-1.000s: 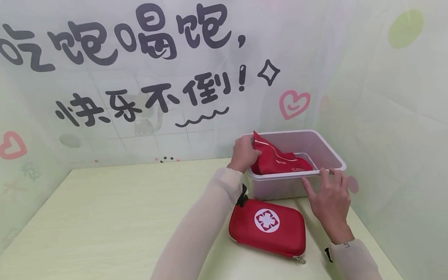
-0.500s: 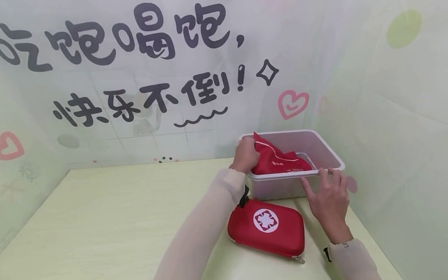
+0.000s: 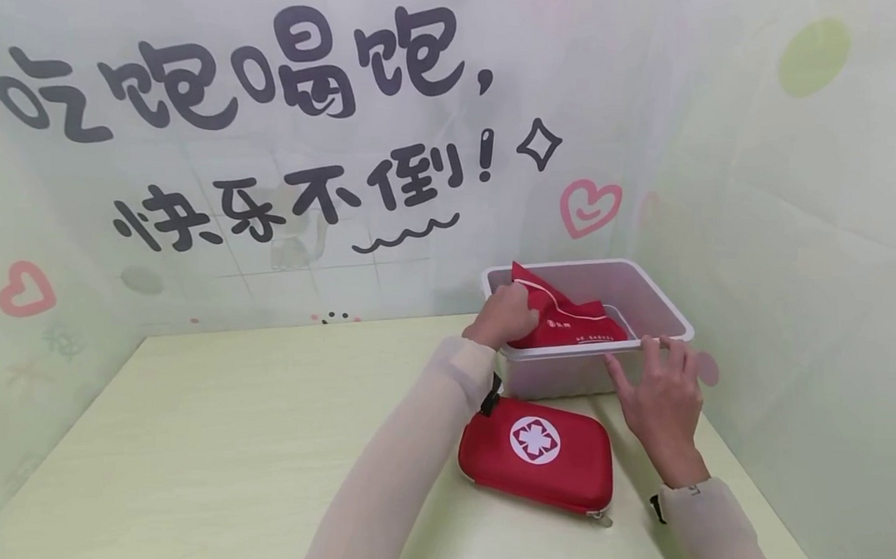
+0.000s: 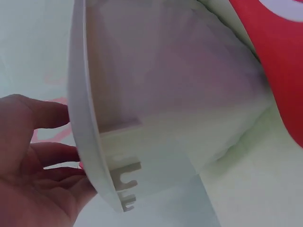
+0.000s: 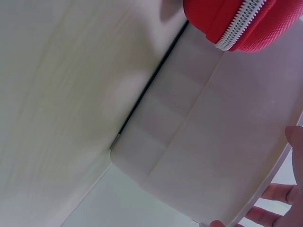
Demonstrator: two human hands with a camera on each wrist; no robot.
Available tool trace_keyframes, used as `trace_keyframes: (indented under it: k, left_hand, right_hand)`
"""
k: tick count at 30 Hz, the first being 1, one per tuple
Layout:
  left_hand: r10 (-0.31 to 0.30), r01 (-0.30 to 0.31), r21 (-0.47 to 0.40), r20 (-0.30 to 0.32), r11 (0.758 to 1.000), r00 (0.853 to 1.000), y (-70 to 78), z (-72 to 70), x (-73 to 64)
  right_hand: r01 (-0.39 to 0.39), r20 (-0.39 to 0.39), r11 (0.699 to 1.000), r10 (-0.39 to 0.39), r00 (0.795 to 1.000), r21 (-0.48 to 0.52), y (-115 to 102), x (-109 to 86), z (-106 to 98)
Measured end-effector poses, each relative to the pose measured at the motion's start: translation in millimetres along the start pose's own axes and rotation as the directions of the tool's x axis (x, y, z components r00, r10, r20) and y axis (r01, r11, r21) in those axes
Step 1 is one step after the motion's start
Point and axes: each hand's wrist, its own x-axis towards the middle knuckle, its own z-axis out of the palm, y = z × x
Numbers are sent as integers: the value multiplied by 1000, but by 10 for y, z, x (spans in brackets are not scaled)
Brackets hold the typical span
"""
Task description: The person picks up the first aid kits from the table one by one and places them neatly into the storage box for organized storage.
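Left of the left hand (image 3: 502,317), a broad stretch of the table (image 3: 224,428) runs out to its slanting left edge. The left hand reaches over the left end of the rim of a pale plastic box (image 3: 564,374), fingers bent at a red bag (image 3: 577,325) inside; whether they pinch it, I cannot tell. Right of the bag, the box's mouth lies open behind the right hand (image 3: 664,397). That hand, apart from the left, clamps the near rim by its right corner, thumb outside and fingers over the edge; the table's right edge slants away just past it.

The bag fills the box's left part, one corner pointing up beside the left hand. Nearer than the box, between the forearms, sits a red case (image 3: 538,460) with a white emblem, blocking part of the approach to the near wall (its zip pull (image 3: 604,518) hangs at the near right corner). A black strap (image 3: 491,396) on the left wrist comes close to the case's far left corner.

Under both hands the tabletop is pale, faintly grained. Behind them, the back wall (image 3: 388,285) carries dark lettering and pink hearts; right of the right hand rises a pale green side wall (image 3: 814,312).
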Motion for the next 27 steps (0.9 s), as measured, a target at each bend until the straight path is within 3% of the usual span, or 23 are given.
trace_keyframes:
  k: [3, 5, 9, 12, 15, 18, 22, 27]
  left_hand:
    - [47, -46, 68, -15, 997, 999, 33, -12, -40]
    - [92, -89, 67, -40, 994, 995, 39, -18, -60]
    - [174, -175, 6, -123, 985, 977, -19, -19, -71]
    - [191, -206, -52, -204, 977, 960, -101, -37, -83]
    - [193, -221, -79, -264, 972, 945, -190, -74, -118]
    - [212, -233, -48, -274, 971, 938, -270, -105, -165]
    - [230, -233, 20, -268, 972, 936, -397, -135, -234]
    - [173, -176, 16, -295, 984, 940, -672, -165, -323]
  right_hand:
    - [-3, -2, 1000, 3, 1000, -2, 6, -8, 5]
    - [-5, -2, 1000, 5, 1000, -1, 9, -14, 9]
    - [-7, 0, 1000, 7, 1000, 5, 15, -22, 16]
    - [-6, 0, 1000, 6, 1000, 10, 20, -22, 20]
    - [-5, 2, 1000, 5, 1000, 10, 28, -16, 23]
    - [-8, 5, 1000, 8, 1000, 9, 36, -15, 23]
    - [-15, 7, 1000, 15, 1000, 12, 37, -33, 16]
    - [-12, 6, 1000, 12, 1000, 16, 39, -20, 4]
